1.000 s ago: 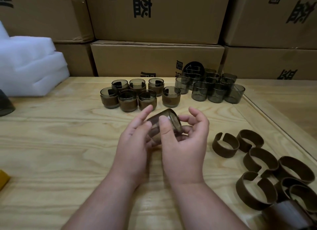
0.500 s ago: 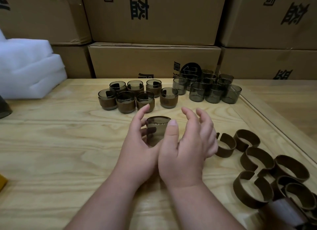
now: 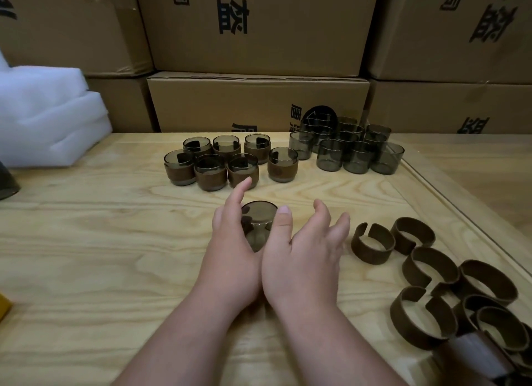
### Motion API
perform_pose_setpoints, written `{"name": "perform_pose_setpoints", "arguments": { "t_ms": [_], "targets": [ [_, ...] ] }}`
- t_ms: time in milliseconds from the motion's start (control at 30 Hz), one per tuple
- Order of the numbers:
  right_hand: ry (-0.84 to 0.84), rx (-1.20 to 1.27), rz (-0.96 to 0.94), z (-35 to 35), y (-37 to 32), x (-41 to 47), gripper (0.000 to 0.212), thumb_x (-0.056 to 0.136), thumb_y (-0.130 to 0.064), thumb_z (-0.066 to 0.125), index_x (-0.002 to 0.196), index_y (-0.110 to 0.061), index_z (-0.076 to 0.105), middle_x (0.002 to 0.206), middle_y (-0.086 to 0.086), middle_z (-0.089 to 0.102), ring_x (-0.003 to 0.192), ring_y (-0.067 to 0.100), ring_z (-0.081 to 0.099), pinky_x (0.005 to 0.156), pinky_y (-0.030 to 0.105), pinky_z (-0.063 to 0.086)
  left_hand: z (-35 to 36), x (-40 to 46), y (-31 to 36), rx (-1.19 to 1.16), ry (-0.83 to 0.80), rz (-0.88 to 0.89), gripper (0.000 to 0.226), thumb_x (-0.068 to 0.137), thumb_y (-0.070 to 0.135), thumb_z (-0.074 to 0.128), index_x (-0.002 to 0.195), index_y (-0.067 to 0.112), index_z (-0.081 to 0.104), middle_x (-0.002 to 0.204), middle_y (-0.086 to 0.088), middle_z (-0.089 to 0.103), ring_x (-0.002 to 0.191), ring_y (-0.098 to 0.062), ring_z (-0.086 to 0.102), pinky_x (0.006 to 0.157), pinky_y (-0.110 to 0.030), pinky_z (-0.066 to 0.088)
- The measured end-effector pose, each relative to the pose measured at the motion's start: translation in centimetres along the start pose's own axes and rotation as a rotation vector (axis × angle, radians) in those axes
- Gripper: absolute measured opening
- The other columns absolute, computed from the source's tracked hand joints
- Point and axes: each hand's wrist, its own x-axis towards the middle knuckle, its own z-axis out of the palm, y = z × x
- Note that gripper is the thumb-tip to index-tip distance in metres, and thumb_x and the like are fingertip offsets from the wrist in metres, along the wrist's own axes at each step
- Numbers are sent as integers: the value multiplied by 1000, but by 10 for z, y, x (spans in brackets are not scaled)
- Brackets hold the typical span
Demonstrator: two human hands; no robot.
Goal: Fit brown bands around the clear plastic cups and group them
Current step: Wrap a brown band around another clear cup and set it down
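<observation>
- The left hand (image 3: 233, 253) grips the cup (image 3: 258, 224): its index finger points up past the far left of the rim, and fingertips show dark through the tinted wall.
- The right hand (image 3: 299, 259) has only its thumb against the cup's right side; its other fingers spread loose toward the right, clear of the cup.
- Whether the cup carries a band cannot be told; the hands cover its lower wall.
- Difference from one second ago: the cup was tilted on its side between both hands. It now stands upright, mouth up, low over the wooden table (image 3: 86, 256) at centre, a little farther from the camera. Contact with the table cannot be confirmed.
- Difference from half a second ago: the right fingers have opened wider and moved toward the right.
- The banded cups (image 3: 227, 161), seven in number, stand grouped just beyond the hands, unchanged in layout.
- The bare cups (image 3: 351, 149) cluster to the right of that group at the far edge, unchanged.
- The loose brown bands (image 3: 431, 273) lie on the table to the right of the right hand, running toward the near right corner, unchanged.
- Cardboard boxes (image 3: 259, 103) are stacked behind the table; white foam (image 3: 49, 117) sits at far left.
</observation>
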Motion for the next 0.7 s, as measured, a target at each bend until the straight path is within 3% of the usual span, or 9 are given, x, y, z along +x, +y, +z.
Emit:
{"name": "perform_pose_setpoints", "arguments": {
  "t_ms": [200, 333, 400, 533, 600, 700],
  "targets": [
    [129, -202, -147, 0, 3, 1, 63, 90, -60, 32, 145, -31, 39, 168, 0, 1, 152, 24, 7, 122, 49, 1, 1, 3, -5, -16, -11, 8, 95, 79, 31, 87, 128, 80, 22, 128, 35, 31, 108, 26, 43, 78, 7, 34],
    [92, -260, -108, -4, 6, 6, 61, 92, -59, 29, 145, -31, 40, 169, 9, 4, 156, 23, 3, 124, 45, -13, 2, 3, -6, 1, 12, 6, 90, 79, 37, 86, 129, 79, 23, 127, 32, 34, 108, 25, 44, 77, 8, 34],
    [50, -225, -88, -6, 6, 8, 60, 95, -58, 33, 145, -28, 42, 167, 8, 17, 153, 19, 13, 128, 45, -6, 2, 3, -6, 8, 20, 8, 90, 79, 38, 86, 130, 78, 24, 128, 30, 36, 108, 26, 44, 79, 8, 34],
    [61, -160, -135, -8, 1, 5, 56, 89, -58, 34, 134, -30, 51, 150, -5, 43, 141, 18, 37, 120, 48, 26, 1, 3, -7, 7, 9, 1, 90, 80, 36, 85, 130, 77, 23, 128, 27, 37, 108, 26, 43, 79, 7, 34],
    [80, -193, -130, -8, 0, 5, 55, 84, -57, 37, 130, -33, 54, 152, -6, 41, 143, 20, 33, 120, 48, 25, 1, 3, -6, 5, 12, -3, 90, 80, 34, 84, 130, 77, 24, 127, 28, 37, 107, 26, 44, 79, 7, 34],
    [96, -260, -89, -8, 3, 8, 49, 87, -54, 47, 132, -35, 55, 163, 1, 28, 152, 21, 16, 125, 47, 5, 1, 3, -5, 5, 20, -16, 87, 80, 37, 83, 131, 77, 24, 126, 30, 37, 108, 25, 45, 78, 7, 36]
  ]
}}
